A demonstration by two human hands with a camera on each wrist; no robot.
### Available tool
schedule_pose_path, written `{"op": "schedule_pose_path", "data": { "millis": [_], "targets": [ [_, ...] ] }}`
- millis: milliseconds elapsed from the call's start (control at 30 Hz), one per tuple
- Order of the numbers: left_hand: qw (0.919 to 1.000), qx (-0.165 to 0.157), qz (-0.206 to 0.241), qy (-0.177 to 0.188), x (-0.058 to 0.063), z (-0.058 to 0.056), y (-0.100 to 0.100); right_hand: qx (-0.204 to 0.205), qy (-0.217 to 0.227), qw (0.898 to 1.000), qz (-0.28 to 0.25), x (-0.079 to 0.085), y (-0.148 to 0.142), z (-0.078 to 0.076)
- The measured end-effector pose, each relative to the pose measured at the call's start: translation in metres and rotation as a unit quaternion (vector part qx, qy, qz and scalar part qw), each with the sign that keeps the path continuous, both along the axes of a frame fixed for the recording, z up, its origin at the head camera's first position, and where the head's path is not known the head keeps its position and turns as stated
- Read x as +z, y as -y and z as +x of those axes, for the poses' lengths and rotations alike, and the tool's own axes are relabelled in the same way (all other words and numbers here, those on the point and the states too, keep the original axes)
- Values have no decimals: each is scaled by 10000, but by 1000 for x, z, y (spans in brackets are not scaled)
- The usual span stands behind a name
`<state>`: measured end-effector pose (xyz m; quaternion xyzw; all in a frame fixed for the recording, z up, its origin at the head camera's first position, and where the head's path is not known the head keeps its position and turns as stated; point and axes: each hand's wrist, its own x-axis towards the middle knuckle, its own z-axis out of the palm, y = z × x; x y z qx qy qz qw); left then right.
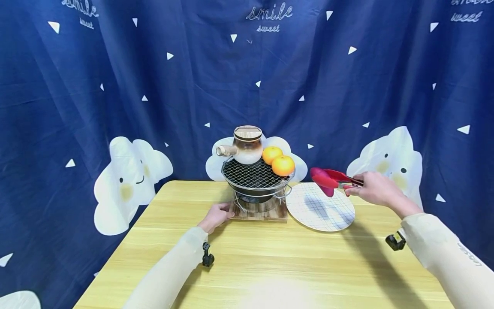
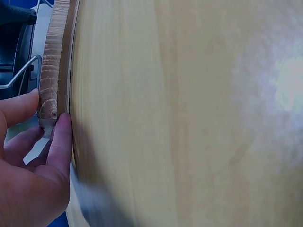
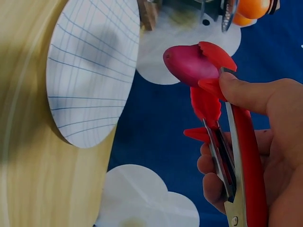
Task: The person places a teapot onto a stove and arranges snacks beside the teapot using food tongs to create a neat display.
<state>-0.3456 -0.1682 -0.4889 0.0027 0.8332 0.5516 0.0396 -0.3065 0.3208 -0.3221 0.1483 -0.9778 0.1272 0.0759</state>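
Note:
My left hand [image 1: 217, 216] grips the front left corner of a wooden base board [image 1: 262, 218]. In the left wrist view the thumb lies on one face of that board [image 2: 51, 71] and fingers are at the other. A round charcoal grill [image 1: 251, 175] with a wire mesh top stands on the board. My right hand [image 1: 380, 189] holds red-tipped metal tongs [image 3: 248, 165]. Between the tongs' tips is a smooth magenta sweet potato [image 3: 184, 66], tapered at its end, held above a white plate with blue grid lines [image 1: 328, 216].
On the grill mesh sit a brown-and-white teapot [image 1: 248, 150] with a wooden lid and side handle, and two oranges [image 1: 283, 165]. Close beside the board, the plate lies on the wooden table [image 1: 231, 266]. A dark blue curtain [image 1: 193, 86] hangs behind the table.

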Motion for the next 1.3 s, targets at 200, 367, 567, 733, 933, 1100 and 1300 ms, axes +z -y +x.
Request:
{"op": "schedule_pose_path", "data": {
  "millis": [200, 367, 567, 733, 933, 1100, 1300],
  "targets": [
    [10000, -9, 39, -22, 0, -1, 1, -93, 65, 9999, 30, 9, 3, 2],
    [10000, -20, -12, -30, 1, 0, 1, -29, 45, 10000, -64, 18, 6, 5],
    [10000, -21, -48, -39, 2, 0, 2, 2, -210, 9997, 97, 30, 9, 9],
    [10000, 5, -63, -50, 1, 0, 1, -36, -230, 9997, 61, 40, 13, 12],
    [10000, 21, -48, -33, 2, 0, 1, -108, -255, 9996, -28, 49, 19, 12],
    [10000, 15, -23, 4, 2, 1, 0, -49, -551, 9983, 152, 53, 23, 12],
    [10000, 25, -56, 9, 2, 1, 0, -18, -763, 9969, 212, 61, 29, 15]
  ]
}}
